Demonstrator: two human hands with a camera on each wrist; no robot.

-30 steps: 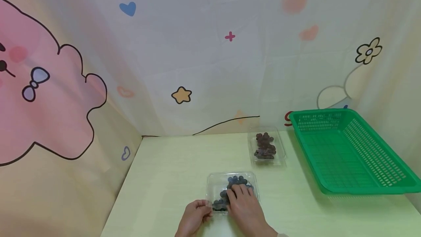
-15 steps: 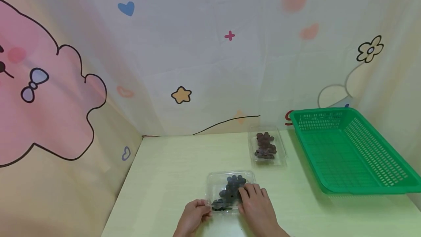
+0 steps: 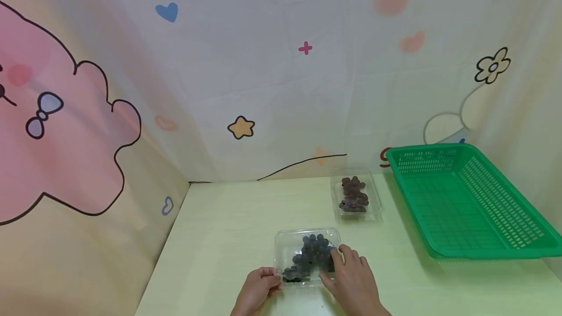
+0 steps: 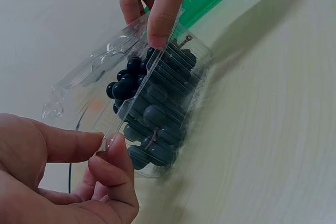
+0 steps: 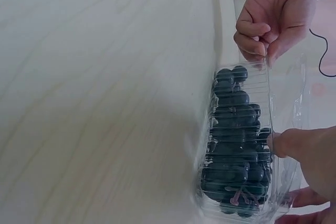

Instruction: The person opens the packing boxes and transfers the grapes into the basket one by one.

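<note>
A clear plastic clamshell box (image 3: 285, 245) stands at the front of the table. A bunch of dark grapes (image 3: 313, 247) lies inside it, heaped toward the right. My left hand (image 3: 256, 286) pinches the box's front left corner between thumb and fingers. At the right end, my right hand (image 3: 353, 279) grips the box around its corner. The right thumb (image 4: 160, 27) is on the front rim, while the other fingers (image 5: 310, 198) reach along the end. Whether the lid lies fully down is hard to tell through the clear plastic.
Behind, a second clear plastic box (image 3: 373, 199) holds reddish-dark grapes (image 3: 354, 194). A large green plastic basket (image 3: 456, 204) stands at the right. A printed curtain (image 3: 272, 77) hangs along the back edge of the pale table (image 3: 210, 238).
My right hand has slid from over the grapes to the box's right end, uncovering more of the bunch. The left hand keeps its pinch on the corner.
</note>
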